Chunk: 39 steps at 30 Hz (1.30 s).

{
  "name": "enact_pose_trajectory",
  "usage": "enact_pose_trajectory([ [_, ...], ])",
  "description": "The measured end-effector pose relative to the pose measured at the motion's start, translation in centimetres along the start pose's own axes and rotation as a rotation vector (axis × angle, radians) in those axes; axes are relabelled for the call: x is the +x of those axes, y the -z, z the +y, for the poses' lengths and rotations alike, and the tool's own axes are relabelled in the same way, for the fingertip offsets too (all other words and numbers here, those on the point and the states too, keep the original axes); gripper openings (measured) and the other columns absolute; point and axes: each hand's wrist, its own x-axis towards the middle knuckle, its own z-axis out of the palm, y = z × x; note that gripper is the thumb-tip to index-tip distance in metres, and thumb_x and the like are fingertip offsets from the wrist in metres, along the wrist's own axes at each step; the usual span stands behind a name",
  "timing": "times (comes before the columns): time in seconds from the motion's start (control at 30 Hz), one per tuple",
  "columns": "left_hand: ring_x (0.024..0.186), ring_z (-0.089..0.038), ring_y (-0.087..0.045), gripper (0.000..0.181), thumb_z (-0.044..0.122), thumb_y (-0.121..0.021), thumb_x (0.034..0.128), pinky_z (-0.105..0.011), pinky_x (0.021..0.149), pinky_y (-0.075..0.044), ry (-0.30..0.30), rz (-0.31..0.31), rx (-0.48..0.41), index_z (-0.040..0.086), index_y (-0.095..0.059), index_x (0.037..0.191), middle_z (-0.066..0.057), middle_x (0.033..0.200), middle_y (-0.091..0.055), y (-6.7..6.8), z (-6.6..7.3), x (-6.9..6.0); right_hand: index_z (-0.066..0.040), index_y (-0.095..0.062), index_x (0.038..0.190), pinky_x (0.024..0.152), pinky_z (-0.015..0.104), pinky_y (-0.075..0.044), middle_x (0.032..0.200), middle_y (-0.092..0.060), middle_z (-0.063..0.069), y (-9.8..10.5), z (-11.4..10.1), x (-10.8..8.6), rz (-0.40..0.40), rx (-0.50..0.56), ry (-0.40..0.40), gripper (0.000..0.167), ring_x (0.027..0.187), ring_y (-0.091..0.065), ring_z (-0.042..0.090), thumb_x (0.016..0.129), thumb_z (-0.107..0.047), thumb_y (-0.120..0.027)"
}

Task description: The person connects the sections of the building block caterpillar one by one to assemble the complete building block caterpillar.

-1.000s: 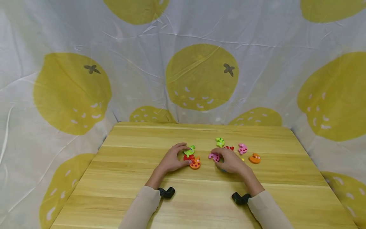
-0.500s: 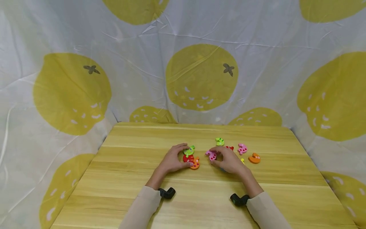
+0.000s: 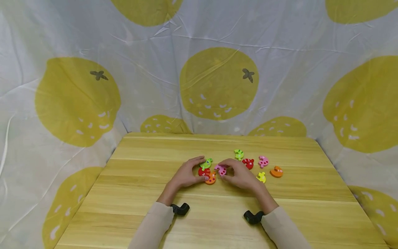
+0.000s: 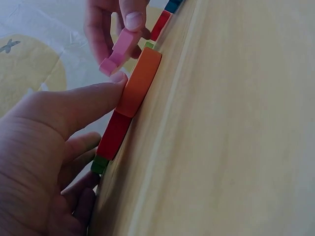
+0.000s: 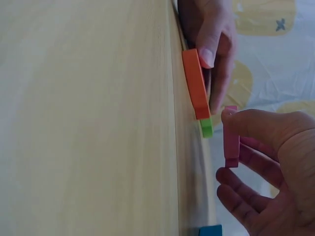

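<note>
My left hand [image 3: 186, 173] holds a short row of joined caterpillar puzzle pieces on the table: a green smiling head piece [image 3: 205, 164], a red piece [image 3: 203, 171] marked 2 and an orange dotted piece [image 3: 210, 178] marked 3. Its thumb lies against the orange side, and its fingers reach round by the head. A pink dotted puzzle piece [image 3: 221, 170] is pinched between thumb and fingers of my right hand [image 3: 242, 174]. In both wrist views this pink piece hangs above the tabletop, close to the orange one but apart from it.
Loose pieces lie to the right: green [image 3: 238, 154], red [image 3: 248, 163], pink [image 3: 263, 162], yellow [image 3: 261, 177] and orange [image 3: 276, 172] marked 10. A blue piece [image 5: 210, 230] shows in the right wrist view. The wooden table [image 3: 155, 145] meets a lemon-patterned cloth [image 3: 217, 31] behind.
My right hand has carried the pink piece leftward, up beside the orange piece. The red and yellow loose pieces have come into fuller view. My left hand has barely moved.
</note>
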Motion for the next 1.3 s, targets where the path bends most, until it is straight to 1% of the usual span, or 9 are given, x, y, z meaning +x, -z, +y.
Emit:
enact_pose_trajectory([
  [0.13,0.153,-0.028,-0.036,0.080,0.051,-0.082,0.0824,-0.053,0.124,-0.031,-0.005,-0.007,0.023,0.018,-0.055,0.150,0.004,0.163,-0.043,-0.1,0.0,0.0,-0.016,-0.066,0.135,0.101,0.044,-0.053,0.132,-0.066,-0.003,-0.5,-0.2,0.5,-0.016,-0.028,0.039,0.046,0.114,-0.062,0.015,0.091,-0.021,-0.079],
  [0.33,0.153,-0.028,-0.036,0.082,0.052,-0.083,0.0812,-0.054,0.123,-0.032,-0.009,-0.007,0.059,0.019,-0.054,0.151,0.003,0.162,-0.043,-0.2,-0.1,0.1,-0.015,-0.066,0.137,0.101,0.042,-0.052,0.134,-0.065,-0.002,-0.8,-0.4,1.0,-0.046,-0.035,0.051,0.048,0.115,-0.061,0.014,0.091,-0.019,-0.079],
  [0.43,0.152,-0.027,-0.038,0.082,0.052,-0.082,0.0812,-0.053,0.123,-0.034,-0.009,-0.004,0.071,0.020,-0.054,0.151,0.002,0.161,-0.043,-0.1,-0.1,0.1,-0.014,-0.065,0.138,0.104,0.043,-0.051,0.135,-0.064,-0.001,-0.9,-0.5,1.2,-0.063,-0.045,0.044,0.048,0.118,-0.060,0.016,0.092,-0.018,-0.078],
  [0.57,0.149,-0.027,-0.041,0.083,0.053,-0.083,0.0808,-0.053,0.121,-0.036,-0.018,0.005,0.076,0.019,-0.054,0.151,0.000,0.159,-0.045,0.0,-0.1,0.2,-0.014,-0.065,0.138,0.112,0.046,-0.047,0.138,-0.062,0.002,-0.9,-0.5,1.2,-0.076,-0.050,0.033,0.047,0.128,-0.058,0.021,0.093,-0.020,-0.077],
  [0.7,0.146,-0.028,-0.044,0.085,0.055,-0.084,0.0800,-0.052,0.119,-0.039,-0.030,0.009,0.073,0.017,-0.054,0.150,-0.002,0.156,-0.046,0.0,-0.1,0.3,-0.013,-0.065,0.138,0.115,0.049,-0.045,0.140,-0.061,0.004,-0.9,-0.5,1.3,-0.074,-0.046,0.034,0.048,0.132,-0.056,0.024,0.093,-0.020,-0.077],
  [0.93,0.144,-0.028,-0.046,0.085,0.056,-0.084,0.0793,-0.052,0.118,-0.040,-0.028,0.009,0.063,0.017,-0.055,0.150,-0.003,0.155,-0.047,-0.2,0.0,0.2,-0.012,-0.066,0.137,0.113,0.048,-0.046,0.136,-0.063,0.003,-1.1,-0.4,1.3,-0.074,-0.068,0.031,0.047,0.129,-0.057,0.023,0.092,-0.019,-0.077],
  [1.13,0.144,-0.027,-0.046,0.085,0.055,-0.085,0.0789,-0.050,0.119,-0.040,-0.025,0.014,0.063,0.018,-0.056,0.149,-0.002,0.154,-0.047,-0.2,0.1,0.2,-0.011,-0.068,0.132,0.112,0.046,-0.047,0.134,-0.065,0.004,-1.4,-0.6,1.6,-0.084,-0.121,0.031,0.043,0.127,-0.058,0.023,0.091,-0.020,-0.078],
  [1.23,0.144,-0.028,-0.046,0.085,0.055,-0.085,0.0789,-0.050,0.119,-0.040,-0.029,0.019,0.063,0.017,-0.056,0.149,-0.003,0.155,-0.047,-0.1,0.0,0.2,-0.010,-0.069,0.129,0.111,0.047,-0.048,0.133,-0.066,0.005,-1.6,-0.7,1.7,-0.085,-0.143,0.030,0.042,0.126,-0.058,0.025,0.090,-0.018,-0.079],
  [1.3,0.147,-0.028,-0.044,0.085,0.056,-0.084,0.0795,-0.052,0.119,-0.039,-0.025,0.016,0.068,0.017,-0.055,0.150,-0.003,0.157,-0.046,-0.1,0.0,0.1,-0.010,-0.070,0.129,0.110,0.047,-0.048,0.132,-0.066,0.006,-1.7,-0.8,1.7,-0.081,-0.145,0.026,0.042,0.126,-0.058,0.025,0.089,-0.017,-0.079],
])
